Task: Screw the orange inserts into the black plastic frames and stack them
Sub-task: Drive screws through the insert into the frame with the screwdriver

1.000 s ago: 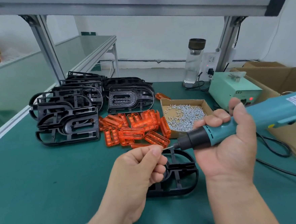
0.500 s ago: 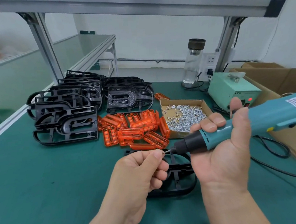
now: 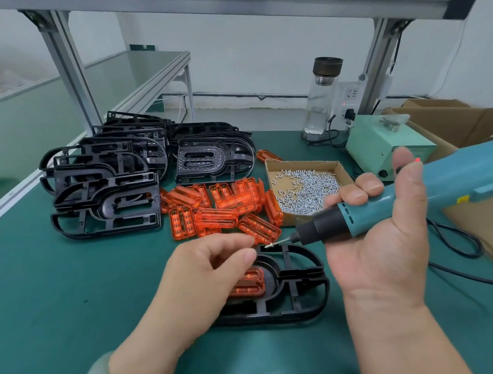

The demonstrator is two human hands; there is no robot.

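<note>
A black plastic frame lies on the green mat in front of me, with an orange insert seated in its middle. My left hand hovers over the frame's left part, fingers loosely curled, thumb and forefinger apart with nothing between them. My right hand grips a teal electric screwdriver, pointing left. A small screw sits on the bit's tip, just above the frame's far edge. Loose orange inserts are piled behind the frame. Stacks of black frames stand at the back left.
An open cardboard tray of silver screws sits behind the screwdriver. A green power unit, a glass bottle and cardboard boxes stand at the back right. The screwdriver's black cable loops across the mat on the right.
My left hand has let go of the screw and drawn back left from the bit tip; the screw stays on the bit. The insert in the frame now shows.
</note>
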